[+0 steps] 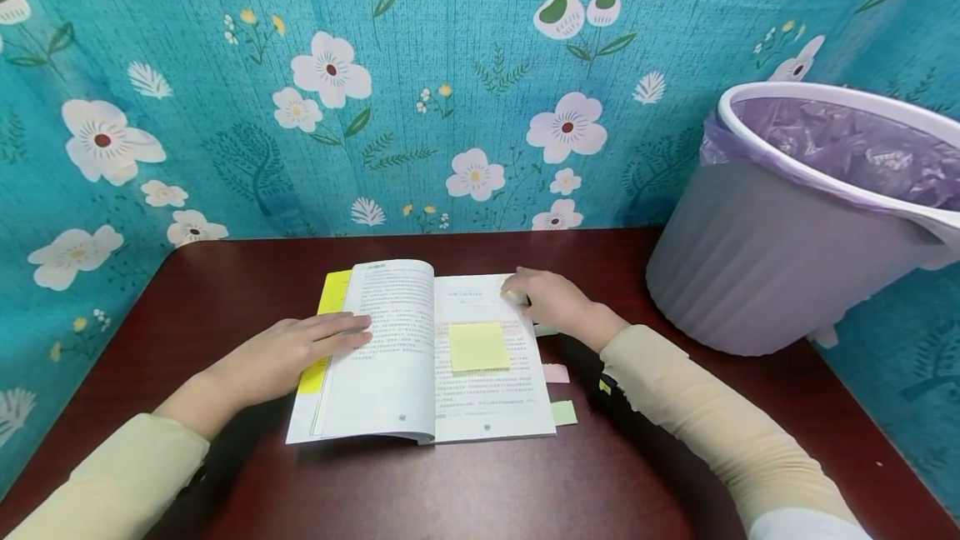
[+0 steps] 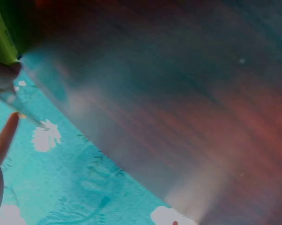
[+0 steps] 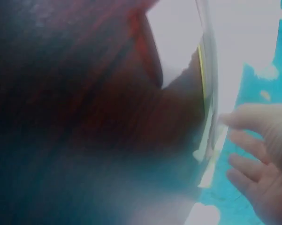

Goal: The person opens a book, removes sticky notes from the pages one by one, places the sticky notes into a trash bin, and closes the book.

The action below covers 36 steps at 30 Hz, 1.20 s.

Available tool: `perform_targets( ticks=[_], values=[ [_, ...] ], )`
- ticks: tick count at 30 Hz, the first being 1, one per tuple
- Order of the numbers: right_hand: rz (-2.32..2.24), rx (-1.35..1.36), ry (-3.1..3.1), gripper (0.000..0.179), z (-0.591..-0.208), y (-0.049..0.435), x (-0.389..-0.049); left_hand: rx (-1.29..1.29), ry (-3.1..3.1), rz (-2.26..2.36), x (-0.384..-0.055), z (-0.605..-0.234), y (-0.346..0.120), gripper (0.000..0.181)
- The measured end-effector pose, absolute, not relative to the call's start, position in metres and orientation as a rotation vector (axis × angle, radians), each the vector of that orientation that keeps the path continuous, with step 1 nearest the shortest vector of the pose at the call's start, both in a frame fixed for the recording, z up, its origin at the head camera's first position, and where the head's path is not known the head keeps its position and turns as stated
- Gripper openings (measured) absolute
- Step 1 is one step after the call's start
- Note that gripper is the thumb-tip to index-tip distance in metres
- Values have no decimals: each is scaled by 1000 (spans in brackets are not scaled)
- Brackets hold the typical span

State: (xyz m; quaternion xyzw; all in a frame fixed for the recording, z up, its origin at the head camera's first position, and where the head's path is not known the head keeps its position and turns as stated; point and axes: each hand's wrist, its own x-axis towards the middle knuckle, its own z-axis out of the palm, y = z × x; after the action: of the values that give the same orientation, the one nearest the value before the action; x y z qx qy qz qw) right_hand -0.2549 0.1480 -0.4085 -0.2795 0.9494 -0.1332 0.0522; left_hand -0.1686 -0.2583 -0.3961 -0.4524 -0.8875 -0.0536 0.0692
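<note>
An open book (image 1: 487,402) lies on the table with a yellow cover showing at its left side. On its right page sits a yellow sticky note (image 1: 480,347). My left hand (image 1: 288,352) rests on the left page's outer edge, fingers extended. At the right page's far corner is my right hand (image 1: 555,298); in the right wrist view its thumb (image 3: 244,117) touches the page edge and the loosely bent fingers stand apart from it. A pink tab (image 1: 556,373) and a green tab (image 1: 564,413) stick out from the book's right edge.
A grey wastebasket (image 1: 757,248) with a purple liner stands at the right, close to my right forearm. Behind the dark red table (image 1: 487,486) hangs a turquoise floral curtain (image 1: 420,123). Both wrist views are blurred.
</note>
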Motion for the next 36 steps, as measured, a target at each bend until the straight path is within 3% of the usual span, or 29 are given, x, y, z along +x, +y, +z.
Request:
perform_targets(
  ticks=[5,12,22,26,36],
  values=[
    [-176,-1053,2847,42,-406,146,-247,-1329,-2875,-69,-163,-387,-252,87],
    [-295,-1021,2770,45,-405,150,-242,-1377,-2883,96,-159,-381,-248,105],
    [-370,-1017,2689,45,-400,153,-224,-1443,-2871,194,-152,-369,-254,113],
    [-399,-1039,2663,47,-399,152,-218,-1416,-2911,149,-153,-369,-247,105],
    [-363,-1135,2643,43,-403,149,-201,-1279,-2895,-216,-152,-381,-224,50]
  ],
)
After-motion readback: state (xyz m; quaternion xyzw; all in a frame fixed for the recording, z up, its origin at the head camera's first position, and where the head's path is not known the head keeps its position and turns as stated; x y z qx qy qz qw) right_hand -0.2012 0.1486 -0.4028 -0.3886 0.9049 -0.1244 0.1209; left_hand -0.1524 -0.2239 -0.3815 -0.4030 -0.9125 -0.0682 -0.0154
